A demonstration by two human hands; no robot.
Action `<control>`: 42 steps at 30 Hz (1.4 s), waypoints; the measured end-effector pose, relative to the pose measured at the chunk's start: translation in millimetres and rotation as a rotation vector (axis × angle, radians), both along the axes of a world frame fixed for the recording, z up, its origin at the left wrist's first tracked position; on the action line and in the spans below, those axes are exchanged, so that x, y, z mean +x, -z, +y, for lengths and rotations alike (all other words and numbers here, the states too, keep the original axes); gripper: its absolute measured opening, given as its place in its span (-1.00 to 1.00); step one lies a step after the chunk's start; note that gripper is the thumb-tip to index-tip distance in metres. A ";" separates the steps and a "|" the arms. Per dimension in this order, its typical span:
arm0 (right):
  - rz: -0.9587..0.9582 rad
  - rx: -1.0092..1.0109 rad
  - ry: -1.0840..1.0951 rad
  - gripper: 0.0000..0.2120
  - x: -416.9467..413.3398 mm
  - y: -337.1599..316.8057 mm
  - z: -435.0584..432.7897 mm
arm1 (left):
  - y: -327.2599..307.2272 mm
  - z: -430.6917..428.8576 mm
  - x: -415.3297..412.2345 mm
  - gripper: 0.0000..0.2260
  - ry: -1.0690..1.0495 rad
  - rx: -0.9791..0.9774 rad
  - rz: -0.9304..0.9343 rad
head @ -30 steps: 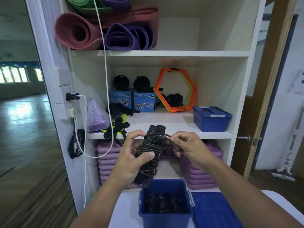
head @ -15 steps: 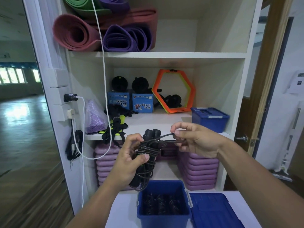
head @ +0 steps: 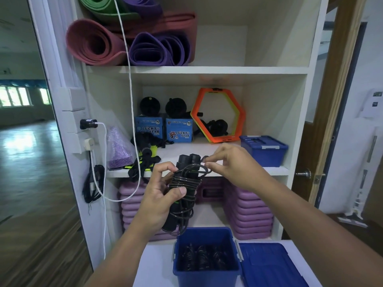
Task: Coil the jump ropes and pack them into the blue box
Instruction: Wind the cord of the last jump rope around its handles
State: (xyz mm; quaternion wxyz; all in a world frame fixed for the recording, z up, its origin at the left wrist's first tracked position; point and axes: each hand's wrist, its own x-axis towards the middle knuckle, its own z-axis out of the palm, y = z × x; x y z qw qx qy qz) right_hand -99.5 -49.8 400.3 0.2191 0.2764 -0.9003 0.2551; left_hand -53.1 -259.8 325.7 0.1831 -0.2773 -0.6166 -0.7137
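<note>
While the left hand grips the coiled black jump rope above the rim of the blue plastic box, the right hand pinches its cord.

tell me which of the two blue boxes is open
The blue box on the white table: lidless, coiled ropes inside, its lid lying beside it. The shelf box has its lid on.
</note>
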 end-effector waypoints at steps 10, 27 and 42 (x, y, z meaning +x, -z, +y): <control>-0.490 -0.584 -0.178 -0.69 5.6 -2.9 -11.1 | 0.3 -5.3 12.0 -0.69 -0.007 -0.173 0.057; -0.766 -0.447 -0.047 -0.71 18.2 -8.1 -13.8 | 0.6 2.0 22.7 -0.68 -0.099 -0.298 0.200; -0.967 -0.382 -0.049 -0.72 21.1 -15.8 -24.7 | -5.5 0.9 39.8 -0.67 -0.085 -0.323 0.217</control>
